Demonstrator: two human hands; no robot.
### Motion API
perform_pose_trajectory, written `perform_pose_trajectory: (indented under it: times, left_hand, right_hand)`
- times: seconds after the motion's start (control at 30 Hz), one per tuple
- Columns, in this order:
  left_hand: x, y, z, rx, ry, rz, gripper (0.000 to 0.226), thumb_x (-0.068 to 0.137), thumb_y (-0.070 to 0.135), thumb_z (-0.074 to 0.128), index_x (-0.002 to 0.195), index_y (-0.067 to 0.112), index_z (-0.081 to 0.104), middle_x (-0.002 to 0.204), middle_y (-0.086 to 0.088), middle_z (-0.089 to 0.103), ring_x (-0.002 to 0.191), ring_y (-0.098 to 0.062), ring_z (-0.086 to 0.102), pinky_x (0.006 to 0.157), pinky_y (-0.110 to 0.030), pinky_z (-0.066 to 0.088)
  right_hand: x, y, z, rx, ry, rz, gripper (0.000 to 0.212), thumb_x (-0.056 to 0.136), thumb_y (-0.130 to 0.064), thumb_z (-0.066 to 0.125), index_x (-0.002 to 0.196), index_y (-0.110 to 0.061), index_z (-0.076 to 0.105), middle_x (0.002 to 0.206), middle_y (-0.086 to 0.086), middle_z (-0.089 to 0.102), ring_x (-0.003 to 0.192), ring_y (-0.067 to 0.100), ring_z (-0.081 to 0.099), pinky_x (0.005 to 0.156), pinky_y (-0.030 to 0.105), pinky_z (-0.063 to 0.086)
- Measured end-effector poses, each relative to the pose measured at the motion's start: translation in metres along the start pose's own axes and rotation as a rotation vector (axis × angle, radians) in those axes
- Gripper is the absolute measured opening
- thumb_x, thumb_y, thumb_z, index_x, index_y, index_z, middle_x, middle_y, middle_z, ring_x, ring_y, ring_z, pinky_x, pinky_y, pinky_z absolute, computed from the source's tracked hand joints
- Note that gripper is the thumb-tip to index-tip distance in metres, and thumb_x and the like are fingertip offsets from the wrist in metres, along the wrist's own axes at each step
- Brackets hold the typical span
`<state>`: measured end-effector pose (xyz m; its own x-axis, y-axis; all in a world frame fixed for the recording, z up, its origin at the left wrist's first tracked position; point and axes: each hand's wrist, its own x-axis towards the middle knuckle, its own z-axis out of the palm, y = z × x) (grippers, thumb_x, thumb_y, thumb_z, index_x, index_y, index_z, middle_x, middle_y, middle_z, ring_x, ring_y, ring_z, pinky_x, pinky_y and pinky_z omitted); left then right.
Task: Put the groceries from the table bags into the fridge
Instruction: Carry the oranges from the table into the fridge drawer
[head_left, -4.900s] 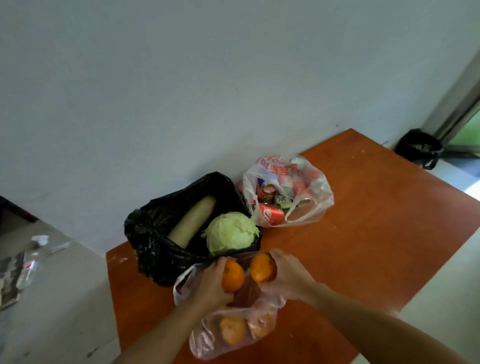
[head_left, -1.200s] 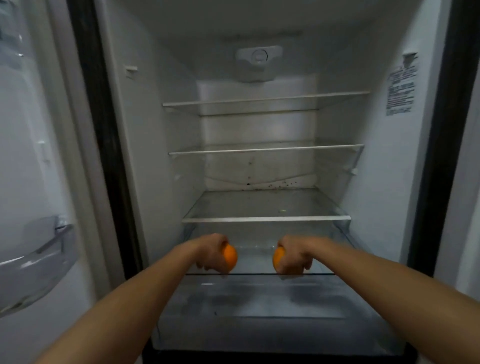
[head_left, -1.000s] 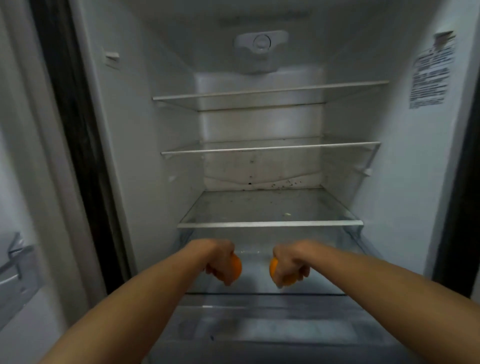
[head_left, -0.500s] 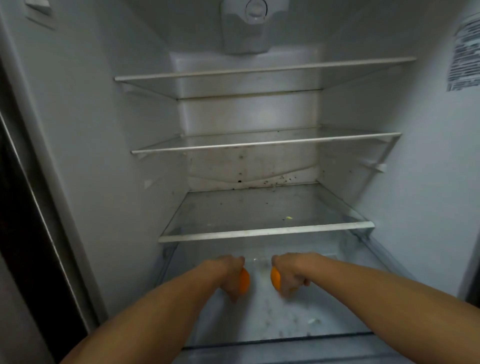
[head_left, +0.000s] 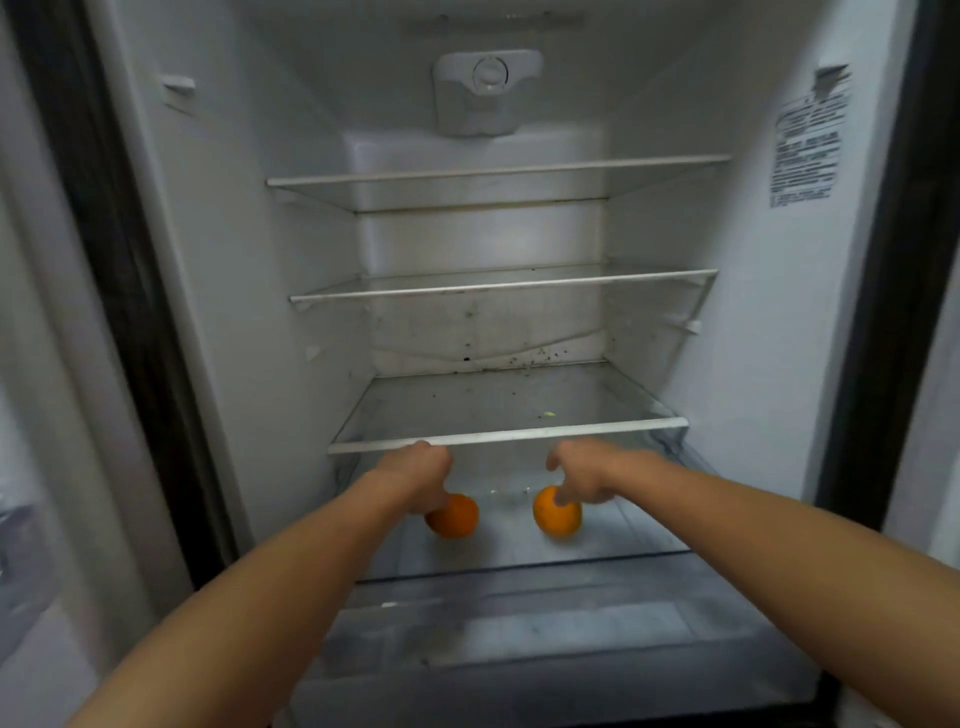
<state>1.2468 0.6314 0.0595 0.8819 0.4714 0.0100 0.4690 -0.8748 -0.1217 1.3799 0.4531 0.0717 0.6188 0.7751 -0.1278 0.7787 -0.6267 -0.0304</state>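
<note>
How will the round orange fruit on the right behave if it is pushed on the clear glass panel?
The round orange fruit on the right will probably roll: it is ball-shaped and the clear glass panel looks smooth and flat. Its undented skin suggests it is firm, not fragile.

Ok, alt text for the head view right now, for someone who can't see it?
Two bare arms reach into an open fridge, under the lowest of three glass shelves, with one orange at each hand. The left hand partly covers the left orange; fingers of the right hand touch the top of the right orange.
</note>
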Motion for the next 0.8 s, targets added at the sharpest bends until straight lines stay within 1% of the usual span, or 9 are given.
perform_pose_trajectory:
  times: [0.07, 0.17, 0.23, 0.3, 0.37, 0.43, 0.57, 0.7, 0.8]
  left_hand:
    - [-0.021, 0.002, -0.007, 0.003, 0.079, -0.03, 0.037, 0.088, 0.034, 0.06, 0.12, 0.015, 0.056, 0.122, -0.01, 0.056, 0.106, -0.028, 0.058, 0.083, -0.036, 0.05]
    - [-0.062, 0.008, -0.015, 0.021, 0.207, -0.081, 0.029, 0.087, 0.03, 0.058, 0.112, 0.015, 0.06, 0.116, -0.011, 0.061, 0.101, -0.031, 0.06, 0.079, -0.037, 0.05]
    - [-0.097, 0.014, -0.021, 0.017, 0.305, -0.113, 0.028, 0.087, 0.029, 0.057, 0.112, 0.015, 0.06, 0.115, -0.013, 0.063, 0.102, -0.034, 0.06, 0.08, -0.037, 0.049]
    - [-0.14, 0.02, -0.025, 0.005, 0.391, -0.148, 0.029, 0.089, 0.03, 0.055, 0.113, 0.015, 0.059, 0.116, -0.014, 0.062, 0.105, -0.035, 0.059, 0.081, -0.038, 0.048]
    - [-0.185, 0.026, -0.025, 0.0, 0.456, -0.177, 0.028, 0.088, 0.03, 0.053, 0.112, 0.015, 0.059, 0.116, -0.014, 0.063, 0.106, -0.036, 0.059, 0.08, -0.039, 0.047]
    - [-0.233, 0.03, -0.019, 0.012, 0.467, -0.201, 0.026, 0.088, 0.03, 0.052, 0.108, 0.015, 0.059, 0.112, -0.015, 0.064, 0.102, -0.037, 0.06, 0.077, -0.039, 0.047]
    - [-0.327, 0.034, 0.004, 0.008, 0.361, -0.243, 0.022, 0.088, 0.027, 0.05, 0.102, 0.013, 0.058, 0.107, -0.015, 0.064, 0.097, -0.038, 0.061, 0.075, -0.04, 0.048]
    - [-0.423, 0.026, 0.035, 0.027, 0.296, -0.322, 0.026, 0.091, 0.029, 0.052, 0.112, 0.015, 0.058, 0.112, -0.011, 0.064, 0.099, -0.034, 0.061, 0.079, -0.037, 0.051]
    - [-0.502, 0.013, 0.06, 0.032, 0.253, -0.407, 0.024, 0.09, 0.03, 0.053, 0.11, 0.017, 0.058, 0.11, -0.006, 0.065, 0.098, -0.03, 0.062, 0.079, -0.037, 0.052]
  right_hand:
    - [-0.017, -0.001, -0.002, 0.004, 0.113, -0.01, 0.051, 0.088, -0.035, 0.065, 0.135, -0.019, 0.052, 0.133, 0.007, 0.055, 0.116, 0.028, 0.055, 0.094, 0.038, 0.048]
    - [-0.045, -0.007, -0.006, 0.057, 0.315, -0.022, 0.044, 0.089, -0.035, 0.061, 0.131, -0.023, 0.055, 0.118, 0.005, 0.062, 0.104, 0.026, 0.059, 0.081, 0.035, 0.048]
    - [-0.068, -0.014, -0.009, 0.105, 0.458, -0.048, 0.039, 0.09, -0.034, 0.057, 0.127, -0.023, 0.057, 0.114, 0.005, 0.065, 0.101, 0.027, 0.06, 0.075, 0.033, 0.044]
    - [-0.094, -0.022, -0.01, 0.134, 0.58, -0.079, 0.033, 0.089, -0.035, 0.055, 0.12, -0.024, 0.06, 0.112, 0.005, 0.066, 0.101, 0.029, 0.06, 0.074, 0.034, 0.042]
    - [-0.125, -0.034, -0.007, 0.134, 0.652, -0.12, 0.031, 0.088, -0.036, 0.054, 0.117, -0.025, 0.059, 0.113, 0.004, 0.066, 0.103, 0.031, 0.06, 0.078, 0.036, 0.044]
    - [-0.157, -0.049, 0.003, 0.115, 0.662, -0.186, 0.032, 0.089, -0.037, 0.053, 0.118, -0.024, 0.058, 0.115, 0.004, 0.066, 0.105, 0.031, 0.059, 0.082, 0.038, 0.045]
    - [-0.214, -0.087, 0.04, 0.061, 0.618, -0.365, 0.031, 0.091, -0.042, 0.051, 0.115, -0.022, 0.057, 0.117, 0.004, 0.064, 0.106, 0.029, 0.06, 0.081, 0.039, 0.046]
    - [-0.262, -0.143, 0.076, 0.013, 0.539, -0.522, 0.033, 0.092, -0.043, 0.049, 0.118, -0.022, 0.053, 0.122, 0.004, 0.061, 0.109, 0.03, 0.058, 0.082, 0.038, 0.044]
    - [-0.301, -0.195, 0.104, 0.012, 0.523, -0.663, 0.029, 0.092, -0.041, 0.049, 0.112, -0.02, 0.054, 0.117, 0.005, 0.061, 0.103, 0.029, 0.059, 0.079, 0.037, 0.045]
